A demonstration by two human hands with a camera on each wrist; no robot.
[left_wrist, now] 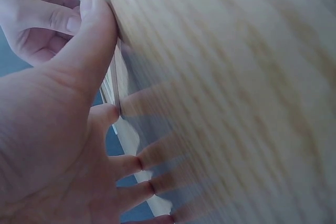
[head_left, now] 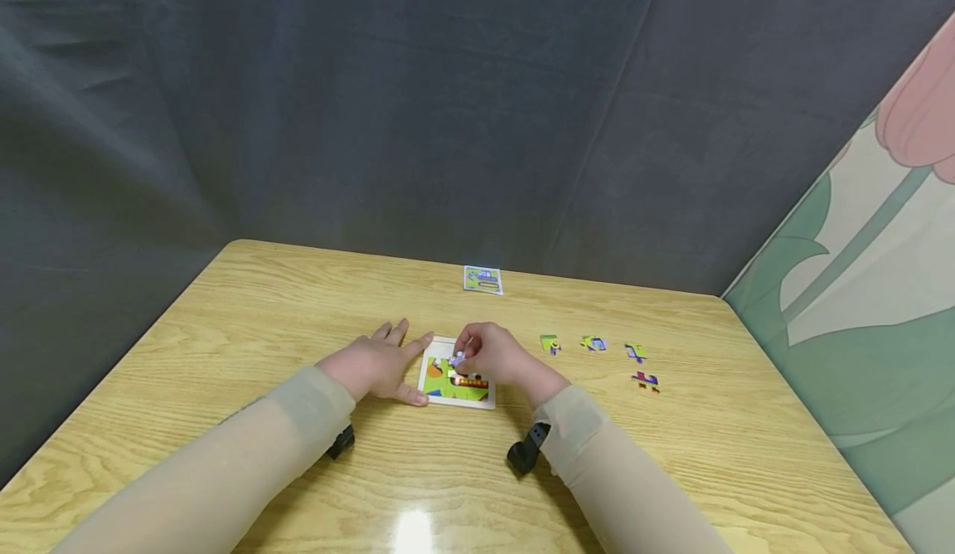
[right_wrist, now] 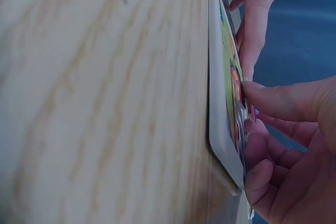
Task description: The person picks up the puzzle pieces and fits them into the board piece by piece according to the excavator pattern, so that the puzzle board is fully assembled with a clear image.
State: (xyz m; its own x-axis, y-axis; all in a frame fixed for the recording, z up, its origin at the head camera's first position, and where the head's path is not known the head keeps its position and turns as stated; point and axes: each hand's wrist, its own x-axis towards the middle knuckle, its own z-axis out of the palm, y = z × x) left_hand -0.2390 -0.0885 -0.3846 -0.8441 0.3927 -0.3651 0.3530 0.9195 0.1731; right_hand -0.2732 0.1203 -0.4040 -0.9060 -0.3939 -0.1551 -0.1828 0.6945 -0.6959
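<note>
Puzzle tray lies between both hands on my head feed: the left hand spreads its fingers at nine o'clock, the right hand pinches a puzzle piece above it, loose pieces toward three. Left-wrist feed: that thumb touches the tray's edge. Right-wrist feed: I find the piece mostly hidden.

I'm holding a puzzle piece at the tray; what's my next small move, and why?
Probably ease the small purple jigsaw piece into the pale upper part of the white-rimmed rectangular puzzle tray: your right-hand grip pinches it there, colourful flat pieces fill the lower part, and your left hand touches the tray's left edge.
</note>
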